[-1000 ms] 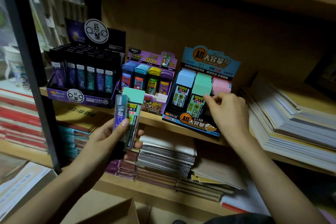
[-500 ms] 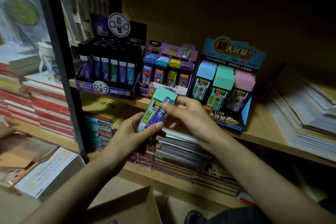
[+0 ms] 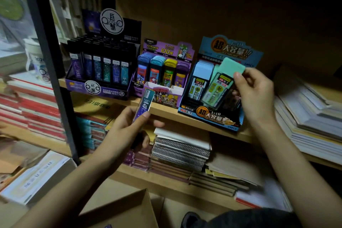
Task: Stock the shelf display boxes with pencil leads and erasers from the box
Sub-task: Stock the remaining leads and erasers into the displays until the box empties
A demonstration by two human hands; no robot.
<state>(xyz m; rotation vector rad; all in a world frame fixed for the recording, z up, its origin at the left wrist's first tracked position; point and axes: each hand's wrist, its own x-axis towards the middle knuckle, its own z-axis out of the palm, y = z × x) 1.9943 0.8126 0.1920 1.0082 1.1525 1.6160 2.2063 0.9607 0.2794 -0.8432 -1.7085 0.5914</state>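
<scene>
Right hand (image 3: 257, 96) pinches the mint case (image 3: 222, 81) by its cap, left hand (image 3: 122, 131) grips a purple case (image 3: 144, 105); both seem light, rigid, slick, best held by the long edges.

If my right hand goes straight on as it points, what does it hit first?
Likely the blue cardboard display box: the right hand pinches a mint-capped pencil lead case angled toward its middle row, beside the light-blue-capped cases. Depth unclear.
</scene>
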